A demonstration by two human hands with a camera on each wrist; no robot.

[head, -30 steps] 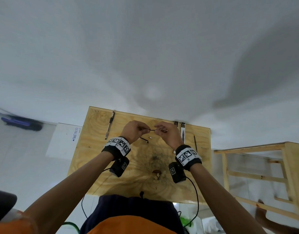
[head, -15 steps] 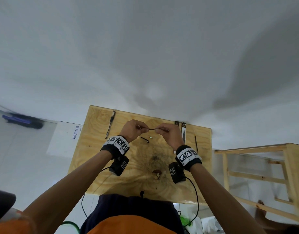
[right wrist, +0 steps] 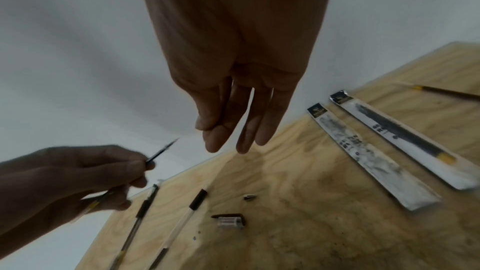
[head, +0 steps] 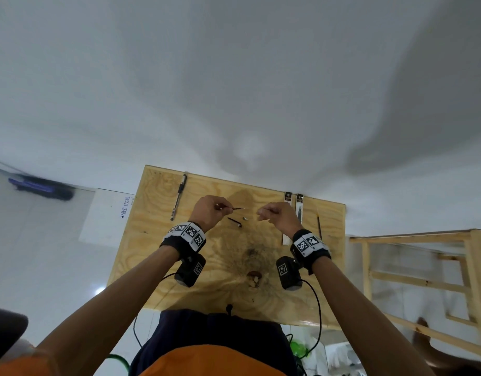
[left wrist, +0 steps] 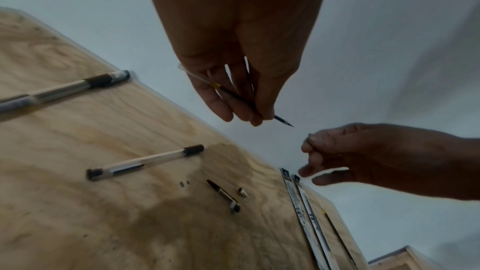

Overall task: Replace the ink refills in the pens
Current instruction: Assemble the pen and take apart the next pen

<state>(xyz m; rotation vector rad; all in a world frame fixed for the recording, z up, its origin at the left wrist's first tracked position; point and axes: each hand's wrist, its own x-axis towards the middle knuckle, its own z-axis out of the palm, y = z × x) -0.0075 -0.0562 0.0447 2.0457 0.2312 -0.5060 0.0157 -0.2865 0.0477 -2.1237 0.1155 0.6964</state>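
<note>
Refill (head: 235, 209) is pinched in left hand (head: 209, 213) above the counter (head: 158, 240). Right hand (head: 277, 216), previously joined at the refill tip, is now drawn apart; fingertips pinched, contents not discernible.

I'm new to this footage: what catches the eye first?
The left hand, raised above the plywood table, pinches a thin ink refill pointing at the right hand. Below lie an emptied pen barrel and two refill packets at the right.
</note>
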